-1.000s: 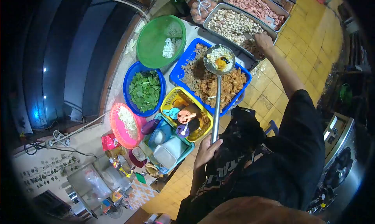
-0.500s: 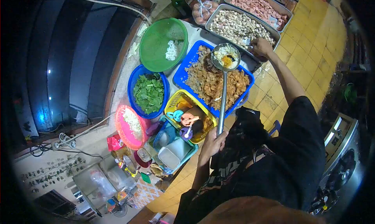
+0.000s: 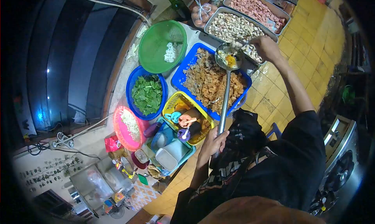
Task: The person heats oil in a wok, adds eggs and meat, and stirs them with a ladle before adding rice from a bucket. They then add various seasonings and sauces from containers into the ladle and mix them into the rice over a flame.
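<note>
My left hand (image 3: 214,143) is wrapped round the handle of a long metal ladle (image 3: 225,103). Its bowl, over the blue tray (image 3: 180,73) of brown shredded food, holds pale chopped bits and an orange-yellow powder. My right hand (image 3: 266,48) is closed on what looks like a small spoon (image 3: 247,42), mostly hidden, with pale diced pieces at the ladle's rim. Just beyond that hand lies a metal tray (image 3: 211,32) of the same pale diced food (image 3: 234,26).
Behind stand a tray of pink sliced pieces (image 3: 256,9), a bag of eggs (image 3: 202,13) and a green bottle (image 3: 176,4). Leftward are a green colander (image 3: 156,48), a blue basin of leaves (image 3: 146,93), a pink basin (image 3: 121,132) and a yellow basket (image 3: 172,104) of containers.
My right hand has lifted out of the diced-food tray, bringing pale pieces to the ladle's bowl. The ladle has shifted slightly right and down, still in my left hand.
</note>
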The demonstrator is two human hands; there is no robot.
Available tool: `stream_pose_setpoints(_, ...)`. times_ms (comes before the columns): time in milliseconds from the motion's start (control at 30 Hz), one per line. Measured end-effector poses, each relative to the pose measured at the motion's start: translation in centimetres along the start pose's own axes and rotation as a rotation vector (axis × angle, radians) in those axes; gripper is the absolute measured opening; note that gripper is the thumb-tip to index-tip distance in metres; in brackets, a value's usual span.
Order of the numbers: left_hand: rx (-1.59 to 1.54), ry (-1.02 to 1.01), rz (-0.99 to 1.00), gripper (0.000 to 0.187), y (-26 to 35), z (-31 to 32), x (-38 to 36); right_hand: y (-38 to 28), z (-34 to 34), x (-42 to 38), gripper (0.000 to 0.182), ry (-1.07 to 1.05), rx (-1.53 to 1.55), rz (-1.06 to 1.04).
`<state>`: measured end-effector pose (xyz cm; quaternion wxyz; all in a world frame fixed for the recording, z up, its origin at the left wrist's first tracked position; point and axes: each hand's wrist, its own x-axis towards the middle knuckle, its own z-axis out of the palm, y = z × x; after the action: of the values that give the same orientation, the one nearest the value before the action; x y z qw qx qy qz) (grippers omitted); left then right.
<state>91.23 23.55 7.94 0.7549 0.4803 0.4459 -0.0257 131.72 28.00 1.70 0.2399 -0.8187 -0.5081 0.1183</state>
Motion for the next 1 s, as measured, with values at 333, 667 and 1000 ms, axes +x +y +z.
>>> stream_pose_setpoints(333,-0.134,-0.011,0.025,0.017,-1.1,-0.5,-0.5,2.6,7.1,2.6,0.016,0.023,-0.388,0.051)
stream_pose_setpoints(667,-0.131,0.016,0.044,0.016,-1.7,-0.6,-0.9,6.2,7.7,2.7,0.024,-0.046,-0.016,0.125)
stream_pose_setpoints(1000,-0.1,0.008,0.014,0.021,-1.2,-0.2,-0.3,3.1,1.5,0.5,0.022,-0.028,-0.13,0.162)
